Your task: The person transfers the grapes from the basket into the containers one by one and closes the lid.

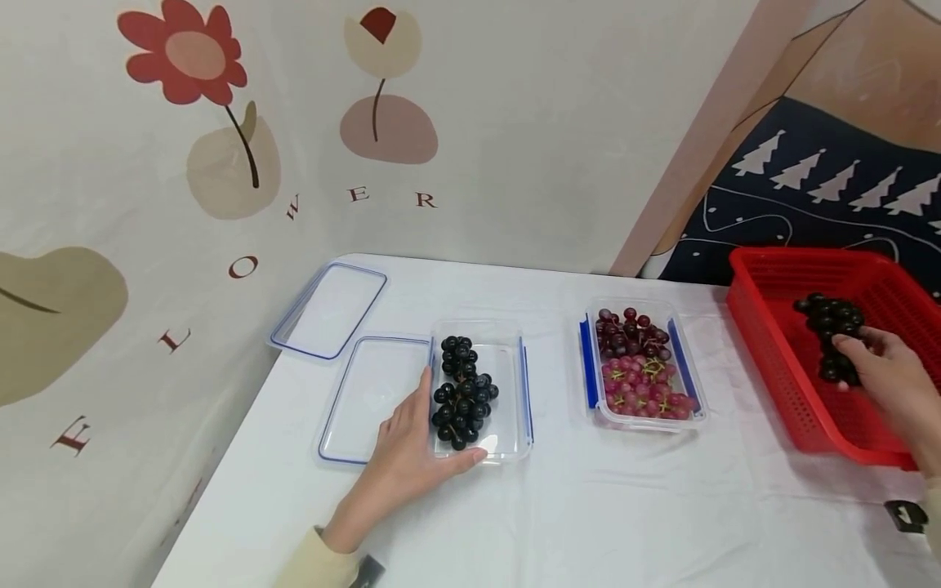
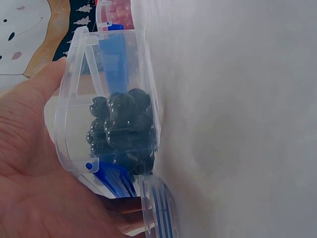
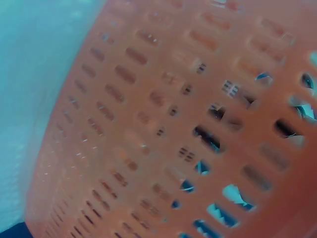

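My left hand holds the near left corner of a clear plastic container, fingers along its left side and thumb on the near rim. Inside it, toward the left, lies a bunch of black grapes; the left wrist view shows these black grapes through the wall. Far to the right, my right hand grips a second bunch of black grapes above the red basket. Only the slotted wall of the basket shows in the right wrist view, with the hand out of sight.
Between the hands stands another clear container with blue clips, holding dark red grapes and pink grapes. Two blue-edged lids lie at the left, one lid beside the held container and another lid farther back.
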Available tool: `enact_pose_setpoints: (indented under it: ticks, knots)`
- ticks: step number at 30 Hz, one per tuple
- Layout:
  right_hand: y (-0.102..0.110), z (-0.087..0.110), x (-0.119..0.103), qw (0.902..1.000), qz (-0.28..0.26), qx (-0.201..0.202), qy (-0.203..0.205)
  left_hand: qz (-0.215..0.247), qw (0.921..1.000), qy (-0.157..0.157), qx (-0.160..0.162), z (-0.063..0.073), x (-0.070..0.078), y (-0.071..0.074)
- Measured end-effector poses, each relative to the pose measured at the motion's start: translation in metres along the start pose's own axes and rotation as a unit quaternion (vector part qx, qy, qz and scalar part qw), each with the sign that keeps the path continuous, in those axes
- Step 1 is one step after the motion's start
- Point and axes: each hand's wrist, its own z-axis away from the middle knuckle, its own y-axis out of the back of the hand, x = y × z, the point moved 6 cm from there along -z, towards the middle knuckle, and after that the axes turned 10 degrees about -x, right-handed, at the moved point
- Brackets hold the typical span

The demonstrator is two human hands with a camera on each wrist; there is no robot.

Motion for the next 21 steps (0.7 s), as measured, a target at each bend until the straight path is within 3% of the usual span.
enact_pose_setpoints:
  ticks: [6,14,21]
  knots:
    - [-0.011,0.011,-0.013,0.9996,0.022,0.010,0.012,0.001,1.0000,-0.003,0.000,-0.001,0.000,0.000]
    - [-0.010,0.021,-0.023,0.9977,0.021,0.060,0.026,-0.001,1.0000,-0.009,0.000,-0.002,0.001,-0.001]
    - [-0.017,0.030,-0.040,0.9964,0.019,0.059,0.058,-0.003,1.0000,-0.005,0.001,0.000,0.001,0.001]
